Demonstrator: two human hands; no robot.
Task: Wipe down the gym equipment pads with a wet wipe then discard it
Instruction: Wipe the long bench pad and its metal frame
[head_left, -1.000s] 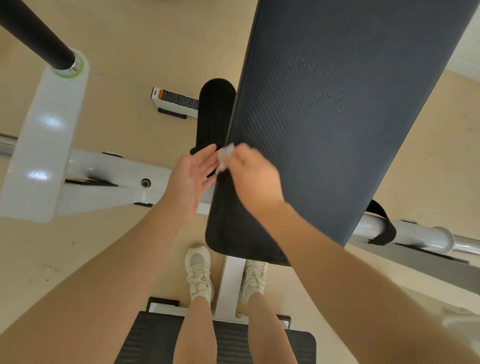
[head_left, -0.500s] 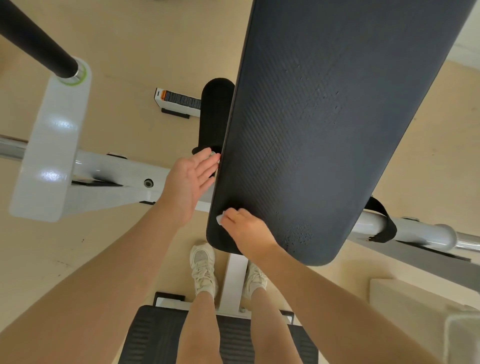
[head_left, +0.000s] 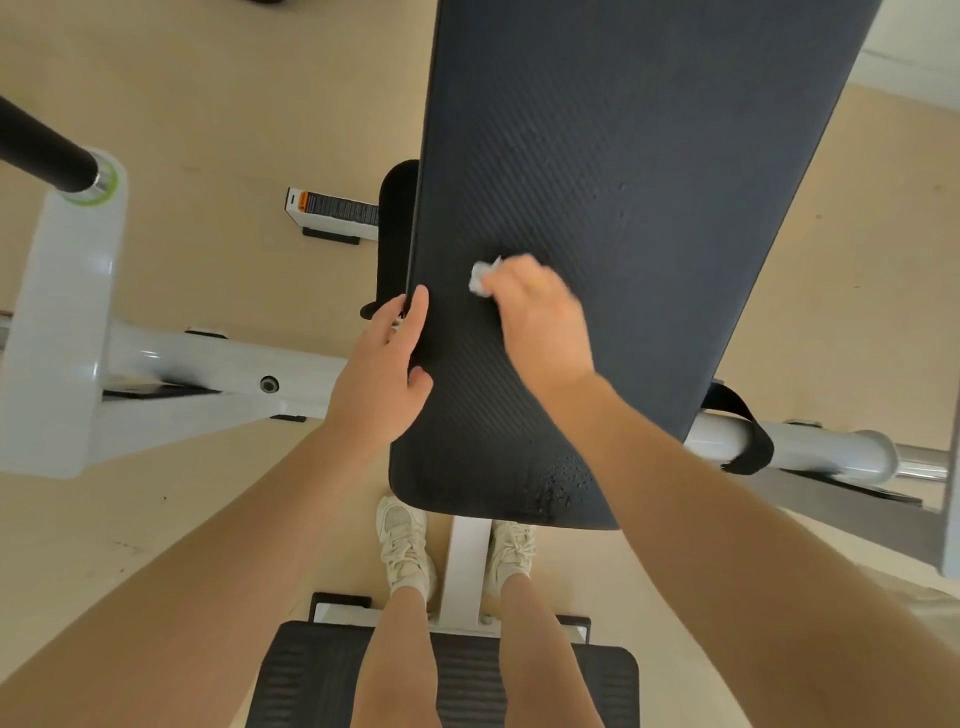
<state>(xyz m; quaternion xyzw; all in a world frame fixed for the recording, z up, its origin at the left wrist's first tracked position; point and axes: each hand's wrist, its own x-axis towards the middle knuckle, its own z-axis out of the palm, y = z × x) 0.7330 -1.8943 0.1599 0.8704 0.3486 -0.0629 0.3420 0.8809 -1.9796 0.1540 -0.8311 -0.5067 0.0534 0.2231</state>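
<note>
One long dark textured vinyl bench pad (head_left: 649, 208) fills most of the view, slanting up and away from the person, with a patch of wet droplets near its lower edge. Beneath and to the left runs the white painted steel frame of the machine (head_left: 171, 364), from which a black foam-covered bar (head_left: 41, 150) juts up to the left; a narrower black pad (head_left: 397, 228) shows just behind the big pad's left edge. On the tan floor beyond lies a white frame foot with an orange-and-black warning label (head_left: 332, 208). A black ribbed footplate (head_left: 311, 675) lies under the person's legs, and the pale laced trainers (head_left: 402, 540) stand either side of the white centre post.

The left hand (head_left: 382, 374) rests along the pad's left edge with fingers straight and the thumb on the top surface, likely to steady the pad against the rubbing. The right hand (head_left: 540, 317) is blurred with motion; its fingers are curled round a small crumpled white wet wipe (head_left: 482, 278), pressing it onto the pad in its lower half, left of centre. The hands are apart, near each other.

Judging by the droplets low down and the dry-looking expanse above, wiping is under way with much pad left, and discarding is not yet due.
</note>
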